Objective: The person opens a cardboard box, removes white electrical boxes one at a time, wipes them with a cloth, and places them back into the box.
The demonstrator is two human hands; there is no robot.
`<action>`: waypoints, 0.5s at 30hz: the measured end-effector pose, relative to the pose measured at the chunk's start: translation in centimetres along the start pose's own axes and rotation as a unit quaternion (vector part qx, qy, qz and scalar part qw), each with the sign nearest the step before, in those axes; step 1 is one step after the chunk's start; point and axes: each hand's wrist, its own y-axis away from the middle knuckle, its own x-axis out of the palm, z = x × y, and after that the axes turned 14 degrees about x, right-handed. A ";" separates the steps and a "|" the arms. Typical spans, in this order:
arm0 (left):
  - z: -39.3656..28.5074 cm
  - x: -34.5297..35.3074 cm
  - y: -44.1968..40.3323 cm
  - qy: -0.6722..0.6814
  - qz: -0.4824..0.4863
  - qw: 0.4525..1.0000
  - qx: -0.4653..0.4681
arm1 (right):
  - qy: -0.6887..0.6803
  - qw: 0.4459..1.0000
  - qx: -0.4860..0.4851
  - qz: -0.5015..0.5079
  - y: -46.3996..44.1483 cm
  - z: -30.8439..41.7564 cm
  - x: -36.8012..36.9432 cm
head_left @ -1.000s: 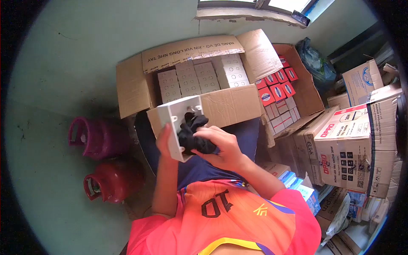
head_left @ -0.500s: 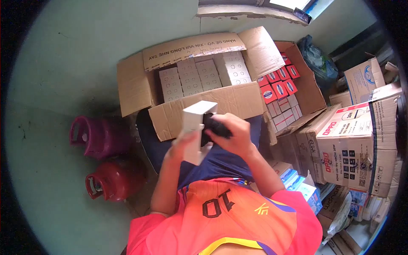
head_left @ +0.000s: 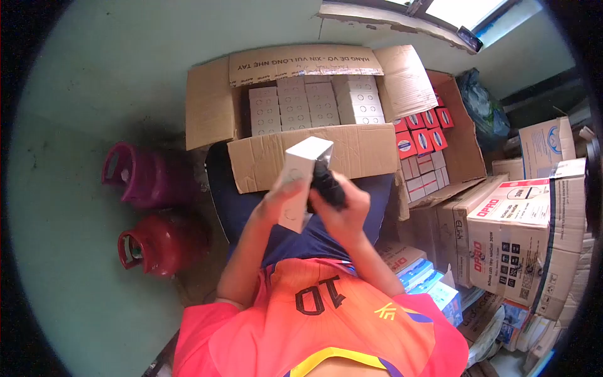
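My left hand grips a narrow white cardboard box, tilted in front of my lap. On the box's right side, my right hand is closed around a black object held close against the box; its exact kind is hard to make out. Just beyond my hands stands a large open carton with its flaps spread. Rows of white boxes with round dashed marks fill part of it.
To the right, a second open carton holds red boxes and white ones. Stacked cartons rise at my right side. A purple gas cylinder and a red one stand at left by the wall.
The white box has turned so that more of its marked side shows. My right hand has shifted slightly lower with the black object, still beside the box. The view has tilted a little.
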 end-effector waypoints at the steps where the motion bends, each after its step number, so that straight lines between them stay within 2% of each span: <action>1: -0.2 -0.3 0.0 0.046 0.024 0.998 0.026 | 0.008 0.999 -0.035 0.036 0.5 0.4 0.1; 2: -0.4 -0.7 0.0 0.094 0.049 0.993 0.050 | -0.024 0.993 -0.064 0.097 0.2 0.1 0.5; 3: -1.3 -0.2 -0.2 0.143 0.076 0.984 0.070 | 0.016 0.990 -0.094 0.105 -0.5 -0.1 0.2; 5: -2.1 1.6 0.2 0.133 -0.009 0.989 0.057 | 0.096 0.977 -0.152 0.116 -2.4 -0.9 -1.3; 6: -1.3 1.6 0.8 0.053 -0.016 0.998 0.016 | 0.123 0.977 -0.161 0.061 -3.0 -1.3 -1.6; 7: 0.1 1.4 1.3 -0.027 -0.023 0.999 -0.021 | 0.166 0.981 -0.102 0.016 -3.2 -1.0 -2.0; 9: 1.7 0.2 1.4 -0.068 -0.016 0.997 -0.027 | 0.148 0.982 -0.094 -0.074 -2.5 -1.0 -1.1; 11: 2.0 -0.3 1.4 0.015 -0.012 1.000 0.005 | 0.051 0.997 -0.014 -0.054 -0.2 -0.8 0.4; 13: 1.5 -0.3 1.3 0.098 -0.026 0.995 0.006 | -0.024 0.994 -0.058 0.085 0.9 -0.8 0.5; 14: 1.4 -1.0 1.3 0.103 -0.002 0.995 0.011 | 0.012 0.990 -0.065 0.127 0.6 -1.1 -0.1; 15: 1.2 -0.6 1.6 0.069 -0.030 0.997 0.008 | 0.048 0.983 -0.073 0.165 -0.4 -1.6 -1.0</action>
